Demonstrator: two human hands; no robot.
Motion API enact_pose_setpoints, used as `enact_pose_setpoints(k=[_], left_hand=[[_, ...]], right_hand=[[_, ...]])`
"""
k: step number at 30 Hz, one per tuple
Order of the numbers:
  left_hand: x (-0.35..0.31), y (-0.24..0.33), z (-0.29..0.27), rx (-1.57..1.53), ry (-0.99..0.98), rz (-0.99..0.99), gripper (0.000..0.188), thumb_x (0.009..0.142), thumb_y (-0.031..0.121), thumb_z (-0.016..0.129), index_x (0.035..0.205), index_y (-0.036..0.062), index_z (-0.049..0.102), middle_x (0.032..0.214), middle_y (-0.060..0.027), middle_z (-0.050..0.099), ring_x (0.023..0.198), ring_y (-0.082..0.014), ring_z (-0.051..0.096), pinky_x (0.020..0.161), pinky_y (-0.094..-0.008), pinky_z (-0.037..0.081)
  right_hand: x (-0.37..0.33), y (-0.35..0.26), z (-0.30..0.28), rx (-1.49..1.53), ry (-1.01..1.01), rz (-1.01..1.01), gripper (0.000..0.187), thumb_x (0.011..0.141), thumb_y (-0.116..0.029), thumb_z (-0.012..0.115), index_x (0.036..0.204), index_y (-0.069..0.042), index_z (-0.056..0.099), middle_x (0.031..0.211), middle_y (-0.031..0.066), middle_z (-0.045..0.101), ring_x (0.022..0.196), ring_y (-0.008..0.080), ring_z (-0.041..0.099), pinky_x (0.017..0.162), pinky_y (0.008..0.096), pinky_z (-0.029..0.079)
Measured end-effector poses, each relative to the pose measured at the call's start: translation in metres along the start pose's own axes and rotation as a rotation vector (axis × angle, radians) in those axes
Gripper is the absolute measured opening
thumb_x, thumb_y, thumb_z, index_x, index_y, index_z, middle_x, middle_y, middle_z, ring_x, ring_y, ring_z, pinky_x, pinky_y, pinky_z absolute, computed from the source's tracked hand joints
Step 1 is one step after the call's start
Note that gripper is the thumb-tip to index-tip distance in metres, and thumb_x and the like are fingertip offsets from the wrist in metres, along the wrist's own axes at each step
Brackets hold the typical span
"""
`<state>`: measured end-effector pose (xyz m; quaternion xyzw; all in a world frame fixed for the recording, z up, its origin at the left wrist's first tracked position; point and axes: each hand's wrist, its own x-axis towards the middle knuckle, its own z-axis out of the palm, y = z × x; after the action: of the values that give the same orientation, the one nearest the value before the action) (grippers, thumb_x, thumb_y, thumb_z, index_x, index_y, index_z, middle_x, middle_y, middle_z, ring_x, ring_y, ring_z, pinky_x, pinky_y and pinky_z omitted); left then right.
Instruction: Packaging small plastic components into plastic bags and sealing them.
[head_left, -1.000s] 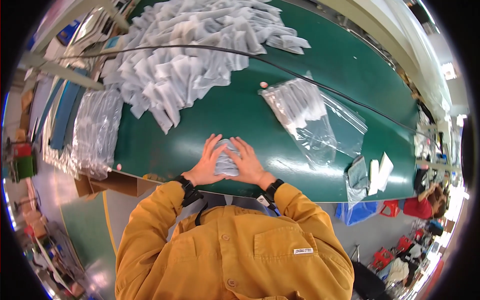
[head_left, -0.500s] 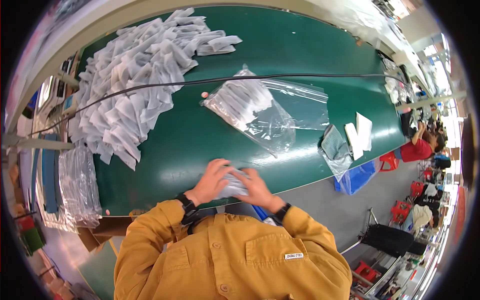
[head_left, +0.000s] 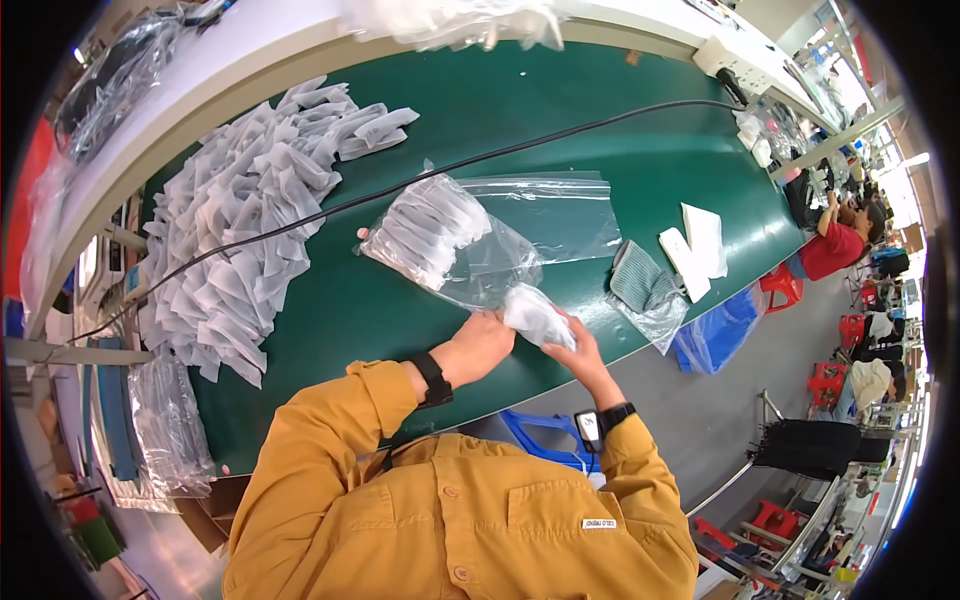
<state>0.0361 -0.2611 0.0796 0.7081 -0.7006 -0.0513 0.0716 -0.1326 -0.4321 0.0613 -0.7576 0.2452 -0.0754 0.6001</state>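
While both hands close around it, the small white folded bundle sits above the near edge of the green bench: the left hand has its grip pinching the bundle's left end, and the right hand cups it from below. Just beyond the bundle lies a clear plastic bag partly filled with white pieces. Further left of the bundle spreads a heap of grey-white pieces, crossed by a black cable.

Looked steeply down from the wearer's head through one wide fisheye lens, faced across the green table toward its far edge, sat close above the yellow shirt, bent straight edges near the rim; single view, nothing shared
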Motion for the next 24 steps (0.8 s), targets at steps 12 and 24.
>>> enact_pose_setpoints(k=[12, 24], left_hand=[[-0.013, 0.006, -0.008, -0.053, 0.226, -0.081, 0.01, 0.081, 0.008, 0.053, 0.084, -0.0018, 0.057, 0.086, -0.0135, 0.054, 0.082, -0.0286, 0.059, 0.068, -0.0396, 0.051], [-0.015, 0.005, -0.025, -0.133, 0.279, -0.161, 0.009, 0.08, 0.009, 0.054, 0.082, 0.0003, 0.053, 0.09, -0.0119, 0.05, 0.09, -0.0254, 0.053, 0.076, -0.0355, 0.049]], right_hand=[[0.094, 0.018, 0.093, 0.244, -0.251, 0.183, 0.071, 0.077, -0.028, 0.079, 0.137, -0.002, 0.051, 0.119, 0.0177, 0.06, 0.108, 0.0208, 0.057, 0.089, 0.0347, 0.048], [0.067, 0.011, 0.045, -0.457, 0.04, -0.119, 0.075, 0.069, -0.031, 0.083, 0.134, -0.008, 0.054, 0.106, 0.0228, 0.056, 0.098, 0.0394, 0.057, 0.086, 0.0427, 0.049]])
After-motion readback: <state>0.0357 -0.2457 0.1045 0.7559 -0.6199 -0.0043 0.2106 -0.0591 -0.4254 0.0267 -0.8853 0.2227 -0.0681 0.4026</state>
